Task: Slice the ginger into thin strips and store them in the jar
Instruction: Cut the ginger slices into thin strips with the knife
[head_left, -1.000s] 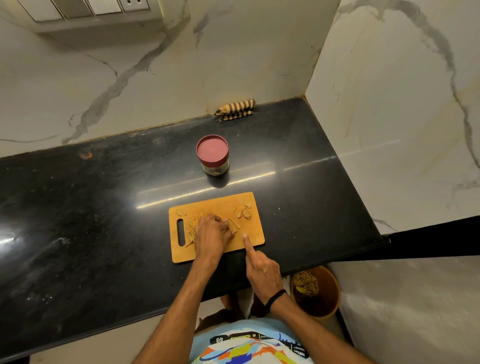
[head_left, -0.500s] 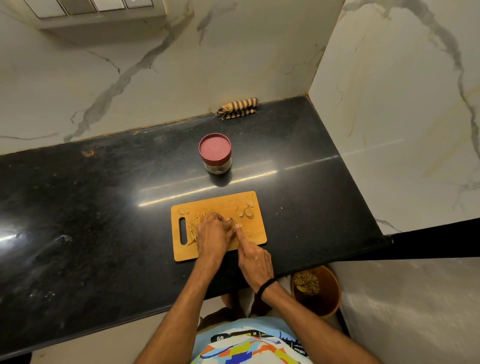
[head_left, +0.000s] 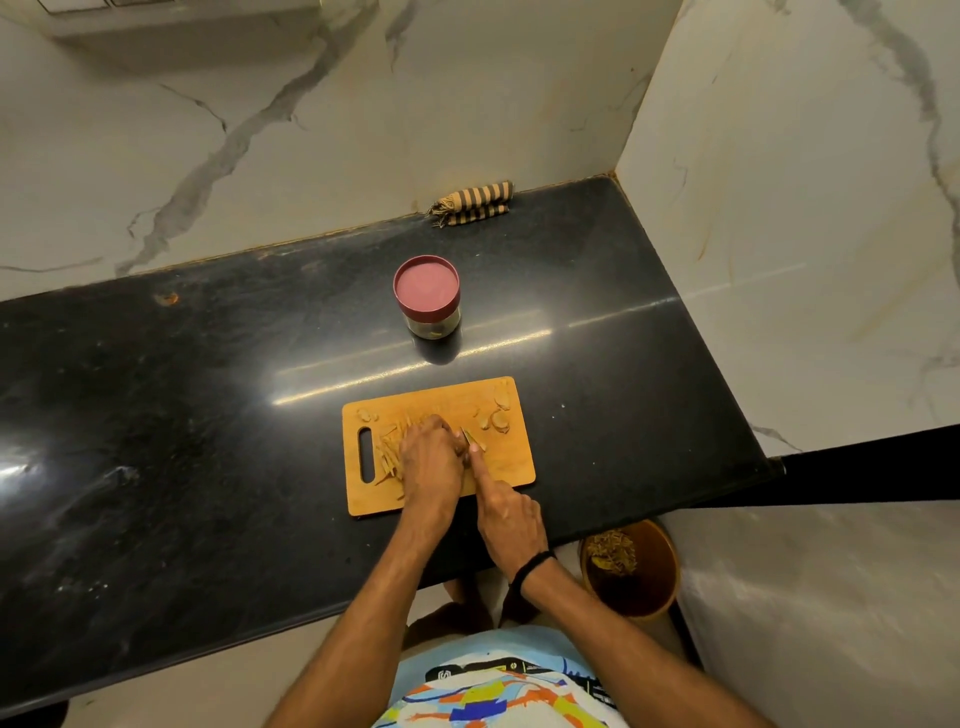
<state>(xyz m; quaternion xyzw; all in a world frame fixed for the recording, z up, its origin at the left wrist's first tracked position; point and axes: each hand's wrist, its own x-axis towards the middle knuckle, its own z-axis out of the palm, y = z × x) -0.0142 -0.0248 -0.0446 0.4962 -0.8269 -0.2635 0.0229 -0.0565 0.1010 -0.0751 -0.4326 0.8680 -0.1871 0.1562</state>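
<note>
A wooden cutting board lies on the black counter. Cut ginger strips are scattered on its left half and a few uncut ginger slices lie at its right back corner. My left hand presses down with curled fingers on ginger in the board's middle; the piece under it is hidden. My right hand grips a knife, index finger stretched along the blade, whose tip shows right beside my left fingers. A glass jar with a closed red lid stands behind the board.
A folded striped cloth lies against the back wall. The marble side wall bounds the counter on the right. Below the counter's front edge, on the floor, stands a brown bin with scraps inside.
My right hand has slid forward with the knife, from the board's front edge up against my left fingers. My left hand has stayed on the ginger.
</note>
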